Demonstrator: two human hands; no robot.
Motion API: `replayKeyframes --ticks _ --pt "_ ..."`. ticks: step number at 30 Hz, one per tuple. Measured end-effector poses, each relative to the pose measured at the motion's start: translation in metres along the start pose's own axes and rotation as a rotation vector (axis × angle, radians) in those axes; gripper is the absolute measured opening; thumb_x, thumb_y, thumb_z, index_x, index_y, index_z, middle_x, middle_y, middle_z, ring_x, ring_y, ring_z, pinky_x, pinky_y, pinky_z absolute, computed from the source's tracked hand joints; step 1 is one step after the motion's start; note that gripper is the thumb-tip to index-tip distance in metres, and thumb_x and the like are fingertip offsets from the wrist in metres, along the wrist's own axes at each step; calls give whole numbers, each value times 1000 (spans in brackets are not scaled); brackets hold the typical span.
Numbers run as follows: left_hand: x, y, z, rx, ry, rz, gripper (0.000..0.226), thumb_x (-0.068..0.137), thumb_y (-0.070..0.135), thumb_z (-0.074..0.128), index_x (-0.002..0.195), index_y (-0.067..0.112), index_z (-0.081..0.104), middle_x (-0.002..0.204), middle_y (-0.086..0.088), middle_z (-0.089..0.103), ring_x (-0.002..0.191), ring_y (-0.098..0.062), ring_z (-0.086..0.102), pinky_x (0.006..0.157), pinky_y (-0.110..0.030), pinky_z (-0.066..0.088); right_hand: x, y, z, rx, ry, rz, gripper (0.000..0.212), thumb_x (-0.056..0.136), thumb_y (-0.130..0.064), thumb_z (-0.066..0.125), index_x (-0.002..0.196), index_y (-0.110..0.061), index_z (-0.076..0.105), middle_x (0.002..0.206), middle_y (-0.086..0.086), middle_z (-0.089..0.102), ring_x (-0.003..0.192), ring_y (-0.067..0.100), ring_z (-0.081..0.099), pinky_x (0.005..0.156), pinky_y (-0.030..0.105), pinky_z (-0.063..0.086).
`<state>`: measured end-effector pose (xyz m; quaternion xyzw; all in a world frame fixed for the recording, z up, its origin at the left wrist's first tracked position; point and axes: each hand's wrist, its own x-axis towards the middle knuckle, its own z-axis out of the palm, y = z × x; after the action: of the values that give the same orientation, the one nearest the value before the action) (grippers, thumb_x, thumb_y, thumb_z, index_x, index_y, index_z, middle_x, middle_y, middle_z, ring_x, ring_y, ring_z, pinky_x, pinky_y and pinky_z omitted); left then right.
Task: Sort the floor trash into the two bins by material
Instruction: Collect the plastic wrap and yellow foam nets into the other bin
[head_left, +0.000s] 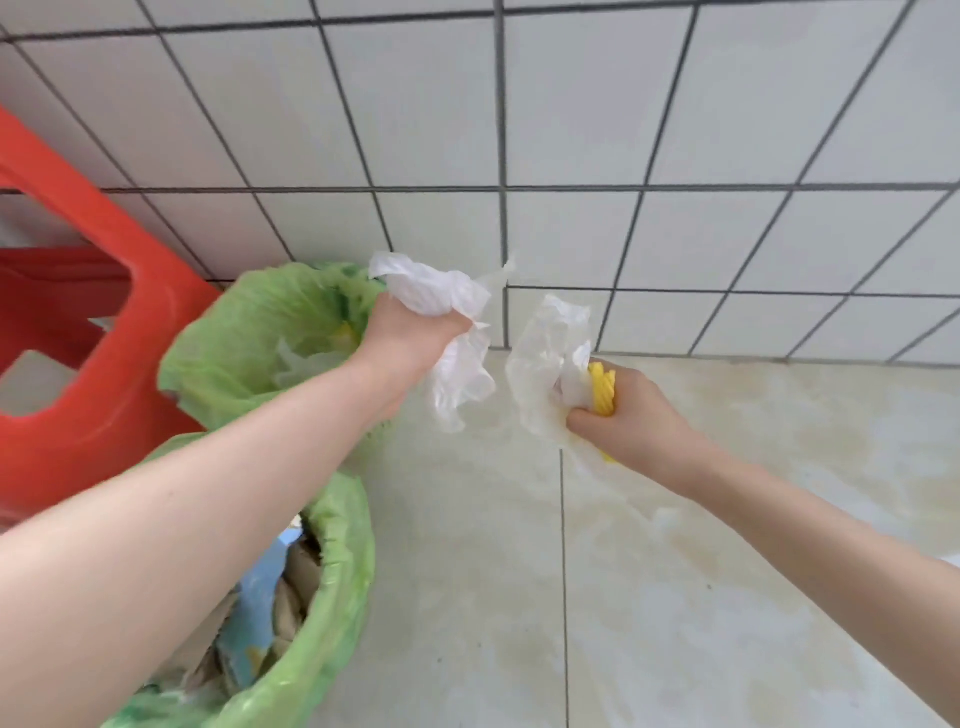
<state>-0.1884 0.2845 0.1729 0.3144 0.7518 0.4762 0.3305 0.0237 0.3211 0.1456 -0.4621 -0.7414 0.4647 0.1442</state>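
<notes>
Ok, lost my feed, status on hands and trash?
Left hand grips white plastic beside far bin. Right hand grips clear plastic and yellow piece. Nothing blocking.

Bare floor (675, 571) is lying open to the right. On the left, two green-lined bins (332, 597) are standing close together, the far bin (234, 332) pressing near the tiled wall (571, 130), a red stool (93, 322) crowding behind them.
</notes>
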Motion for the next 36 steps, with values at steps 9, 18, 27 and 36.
replayKeyframes --ticks 9,18,27,36 --pt "16 -11 -128 -236 351 -94 46 72 9 73 115 18 60 106 -2 70 92 -21 69 85 -42 57 49 -122 45 -46 -163 -179 10 79 -9 55 75 -19 53 69 -4 53 64 16 50 54 25 41" --pt "69 -25 -161 111 721 346 33 74 15 68 104 14 52 86 7 54 78 -15 52 71 -22 39 128 -176 136 -460 -23 -520 29 84 -9 53 112 -7 46 113 13 46 100 35 49 79 39 43" --pt "76 -105 -173 1018 -327 -66 40 75 54 53 105 28 54 128 -7 54 120 -33 47 103 -47 40 172 -155 191 -884 -436 -402 66 85 -17 61 138 -7 23 138 17 34 129 39 32 99 48 39" --pt "75 -85 -155 1142 -457 -265 29 91 44 52 100 19 61 99 -2 65 98 -26 60 86 -35 47 176 -156 179 -727 -475 -502 79 78 -23 71 141 -11 25 139 12 37 130 37 34 105 48 36"
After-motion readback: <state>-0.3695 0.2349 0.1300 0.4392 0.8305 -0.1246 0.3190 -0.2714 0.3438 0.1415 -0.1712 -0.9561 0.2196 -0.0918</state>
